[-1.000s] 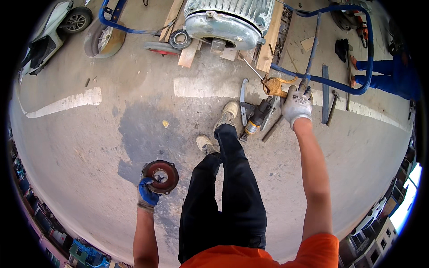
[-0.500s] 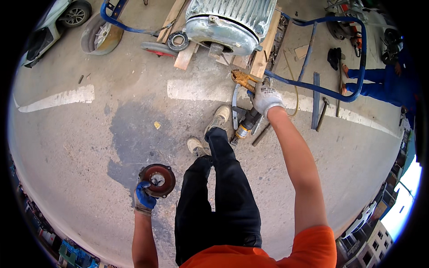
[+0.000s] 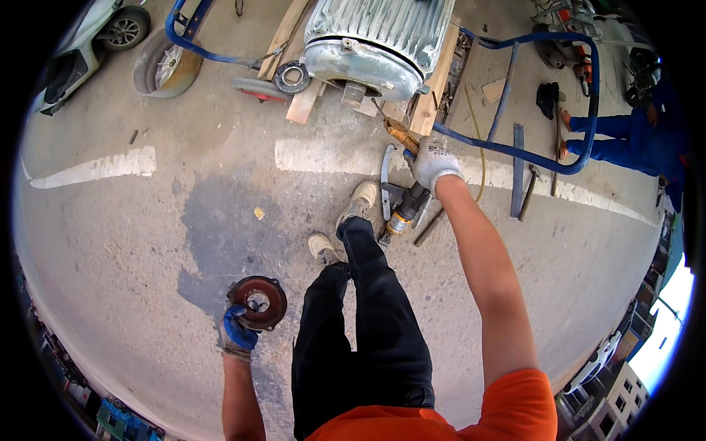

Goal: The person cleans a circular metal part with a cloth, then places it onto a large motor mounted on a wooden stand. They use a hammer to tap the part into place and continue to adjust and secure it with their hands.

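Note:
In the lower left, my left hand, in a blue-palmed glove, is closed on a reddish-brown, ring-shaped bearing cover with small lugs on its rim. My right hand, in a pale glove, grips a worn orange-yellow tool with a thin rod at its front; its exact kind is unclear. That rod points toward the shaft end of a large, dirty finned electric motor; I cannot tell whether they touch. Below my right hand, a jaw puller with a dark cylinder lies beside my shoe.
Wooden planks lie under the motor, next to a blue tube frame. Left of it sit a black ring and a wheel rim. A hammer and metal bar lie right. Another person wears blue.
My right hand has shifted slightly left and down and turned the orange-yellow tool, whose body now shows narrower. My left hand with the bearing cover has dropped slightly.

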Demonstrator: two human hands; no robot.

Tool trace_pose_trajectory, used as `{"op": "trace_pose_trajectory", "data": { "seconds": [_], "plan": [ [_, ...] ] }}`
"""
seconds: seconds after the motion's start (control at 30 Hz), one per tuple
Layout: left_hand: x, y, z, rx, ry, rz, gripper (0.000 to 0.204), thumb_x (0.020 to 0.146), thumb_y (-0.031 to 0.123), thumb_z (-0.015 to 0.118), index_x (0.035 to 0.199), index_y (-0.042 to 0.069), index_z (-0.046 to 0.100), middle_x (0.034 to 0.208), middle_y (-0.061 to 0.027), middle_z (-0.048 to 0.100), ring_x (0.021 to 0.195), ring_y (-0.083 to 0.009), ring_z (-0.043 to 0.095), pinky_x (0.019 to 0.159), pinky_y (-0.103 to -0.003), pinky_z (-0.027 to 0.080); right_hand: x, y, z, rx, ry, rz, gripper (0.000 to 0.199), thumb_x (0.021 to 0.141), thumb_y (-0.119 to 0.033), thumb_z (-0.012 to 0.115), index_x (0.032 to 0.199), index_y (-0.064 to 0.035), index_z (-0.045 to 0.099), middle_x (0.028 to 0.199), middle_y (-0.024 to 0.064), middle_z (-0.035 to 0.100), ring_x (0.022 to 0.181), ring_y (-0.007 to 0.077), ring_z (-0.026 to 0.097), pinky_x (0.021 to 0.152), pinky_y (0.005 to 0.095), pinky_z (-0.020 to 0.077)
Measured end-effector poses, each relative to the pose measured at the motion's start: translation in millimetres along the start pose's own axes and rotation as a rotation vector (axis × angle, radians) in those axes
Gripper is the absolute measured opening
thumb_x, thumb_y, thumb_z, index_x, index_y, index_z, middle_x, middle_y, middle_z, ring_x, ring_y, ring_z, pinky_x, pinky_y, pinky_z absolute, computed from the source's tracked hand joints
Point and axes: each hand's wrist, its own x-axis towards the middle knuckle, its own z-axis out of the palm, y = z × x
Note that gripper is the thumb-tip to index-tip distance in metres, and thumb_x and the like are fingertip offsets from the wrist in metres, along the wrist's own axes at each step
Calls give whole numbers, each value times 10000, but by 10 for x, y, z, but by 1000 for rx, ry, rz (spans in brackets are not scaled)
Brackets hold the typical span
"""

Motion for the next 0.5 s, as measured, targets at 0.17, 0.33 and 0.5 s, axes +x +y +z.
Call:
{"op": "trace_pose_trajectory", "data": {
  "seconds": [0.17, 0.33, 0.5],
  "plan": [
    [-12, 2, 4, 19, 9, -13, 545, 680, 83, 494, 1225, 93, 495, 1189, -103, 545, 1105, -275, 531, 953, -415, 451, -145, -290, -156, 49, 9, -23, 471, 853, -327, 547, 1166, 12, 458, 1128, 242, 574, 1023, 368, 588, 846, 440, 483],
    [-32, -38, 275, 64, -15, 12, 543, 685, 86, 493, 1228, 98, 496, 1182, -91, 550, 1102, -257, 528, 952, -401, 448, -52, -436, -233, 41, 45, -45, 410, 870, -315, 524, 1140, -8, 497, 1113, 239, 585, 1009, 360, 598, 847, 441, 485],
    [3, -34, 263, 56, 6, 28, 542, 682, 72, 494, 1222, 113, 501, 1180, -81, 553, 1105, -253, 524, 946, -397, 447, -105, -171, -133, 95, 78, 32, 403, 860, -298, 530, 1138, -8, 499, 1118, 242, 570, 992, 369, 602, 845, 444, 484]
  ]
}}
